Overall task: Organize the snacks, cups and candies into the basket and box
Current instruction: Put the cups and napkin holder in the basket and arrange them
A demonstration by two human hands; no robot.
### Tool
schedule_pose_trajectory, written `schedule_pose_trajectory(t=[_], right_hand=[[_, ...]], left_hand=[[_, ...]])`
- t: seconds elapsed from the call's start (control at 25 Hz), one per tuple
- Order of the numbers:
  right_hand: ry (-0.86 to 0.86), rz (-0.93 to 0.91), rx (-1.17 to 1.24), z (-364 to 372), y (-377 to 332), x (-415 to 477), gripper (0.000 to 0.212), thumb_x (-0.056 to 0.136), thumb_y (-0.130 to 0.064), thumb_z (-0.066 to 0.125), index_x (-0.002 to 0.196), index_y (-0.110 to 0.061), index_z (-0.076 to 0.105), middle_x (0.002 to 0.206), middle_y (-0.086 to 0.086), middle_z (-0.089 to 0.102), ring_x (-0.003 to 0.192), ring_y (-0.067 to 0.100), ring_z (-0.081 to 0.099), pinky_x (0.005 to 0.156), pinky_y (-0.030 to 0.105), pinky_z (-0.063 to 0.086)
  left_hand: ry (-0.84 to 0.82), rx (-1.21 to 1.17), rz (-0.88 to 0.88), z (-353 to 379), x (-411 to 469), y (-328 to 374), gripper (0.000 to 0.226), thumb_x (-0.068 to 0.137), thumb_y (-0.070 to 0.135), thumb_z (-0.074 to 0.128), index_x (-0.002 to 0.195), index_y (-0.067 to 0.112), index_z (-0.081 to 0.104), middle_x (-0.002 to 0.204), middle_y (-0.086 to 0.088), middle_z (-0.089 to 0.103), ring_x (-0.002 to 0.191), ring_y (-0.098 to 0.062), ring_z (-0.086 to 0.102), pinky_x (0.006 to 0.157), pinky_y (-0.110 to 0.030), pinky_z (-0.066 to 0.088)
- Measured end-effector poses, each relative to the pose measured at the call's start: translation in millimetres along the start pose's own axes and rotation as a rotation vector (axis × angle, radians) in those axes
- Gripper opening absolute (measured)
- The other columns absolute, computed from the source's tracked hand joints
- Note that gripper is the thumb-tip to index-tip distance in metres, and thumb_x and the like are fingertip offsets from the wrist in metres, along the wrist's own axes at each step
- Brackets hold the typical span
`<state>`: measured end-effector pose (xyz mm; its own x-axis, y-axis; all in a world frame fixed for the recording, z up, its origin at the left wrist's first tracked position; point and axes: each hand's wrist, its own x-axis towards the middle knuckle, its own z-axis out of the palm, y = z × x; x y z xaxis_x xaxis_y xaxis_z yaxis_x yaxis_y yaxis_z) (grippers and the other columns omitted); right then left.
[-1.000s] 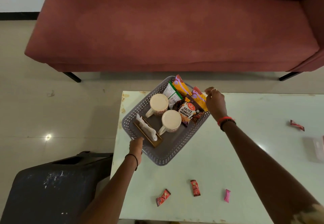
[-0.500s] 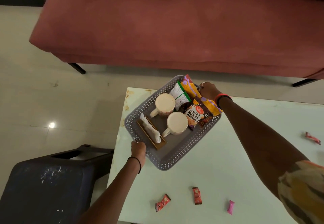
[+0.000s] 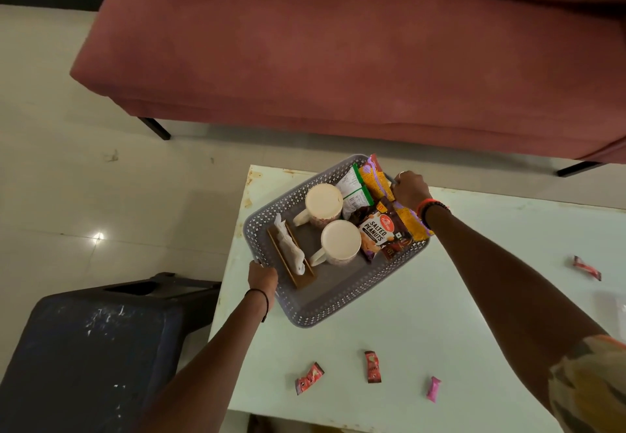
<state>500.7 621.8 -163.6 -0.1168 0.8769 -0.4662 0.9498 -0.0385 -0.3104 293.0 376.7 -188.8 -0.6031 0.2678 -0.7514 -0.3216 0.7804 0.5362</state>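
A grey perforated basket (image 3: 325,307) sits at the far left corner of the pale table (image 3: 423,314). My left hand (image 3: 262,275) grips its near-left rim and my right hand (image 3: 410,190) grips its far-right rim. Inside stand two cream cups (image 3: 340,239), a wooden tray with white tissue (image 3: 291,256), a salted peanuts packet (image 3: 382,234), a white-green packet (image 3: 354,190) and an orange-purple packet (image 3: 372,178). On the table lie loose candies: two red ones (image 3: 309,377) (image 3: 372,366) and a pink one (image 3: 433,388) near the front, another red one (image 3: 586,267) at the right.
A dark red sofa (image 3: 338,53) runs across the back, beyond the table. A dark blue stool (image 3: 84,358) stands to the left of the table, below my left arm. A pale box edge (image 3: 613,310) shows at the right border. Tiled floor lies on the left.
My right hand left the snack packets and closed on the basket's far-right rim. My left hand stays on the near-left rim. The view shifted slightly; the basket looks nearly unmoved.
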Motion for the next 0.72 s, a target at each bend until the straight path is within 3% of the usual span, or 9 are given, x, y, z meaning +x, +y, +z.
schedule_pose_trajectory(t=[0.36,0.52,0.6,0.72], right_hand=[[0.069,0.137,0.189,-16,44,-100,0.026,0.093,-0.010,0.047,0.101,0.006,0.066,0.104,0.025,0.069,0.095,0.039,0.064,0.075,0.034,0.049],[0.081,0.168,0.258,-21,63,-149,0.024,0.091,-0.009,0.048,0.096,0.005,0.067,0.099,0.024,0.070,0.091,0.038,0.065,0.069,0.032,0.045],[0.074,0.180,0.273,-27,72,-172,0.024,0.091,-0.009,0.049,0.097,0.005,0.067,0.099,0.023,0.070,0.084,0.034,0.064,0.066,0.030,0.043],[0.087,0.203,0.305,-40,91,-208,0.025,0.089,-0.009,0.050,0.098,0.007,0.067,0.093,0.020,0.068,0.077,0.026,0.057,0.066,0.029,0.042]], left_hand=[[-0.044,0.182,0.154,-41,-49,9,0.029,0.089,0.001,0.042,0.116,-0.006,0.049,0.118,-0.030,0.058,0.108,-0.045,0.057,0.090,-0.053,0.048],[-0.107,0.200,0.191,-59,-76,7,0.035,0.086,-0.005,0.038,0.117,-0.003,0.053,0.116,-0.029,0.060,0.102,-0.043,0.060,0.072,-0.037,0.044],[-0.131,0.217,0.218,-66,-91,6,0.034,0.086,-0.007,0.038,0.116,-0.005,0.054,0.115,-0.030,0.061,0.097,-0.042,0.061,0.071,-0.034,0.043],[-0.155,0.241,0.251,-70,-115,4,0.034,0.084,-0.008,0.040,0.115,-0.008,0.055,0.116,-0.030,0.060,0.106,-0.044,0.059,0.080,-0.045,0.050]])
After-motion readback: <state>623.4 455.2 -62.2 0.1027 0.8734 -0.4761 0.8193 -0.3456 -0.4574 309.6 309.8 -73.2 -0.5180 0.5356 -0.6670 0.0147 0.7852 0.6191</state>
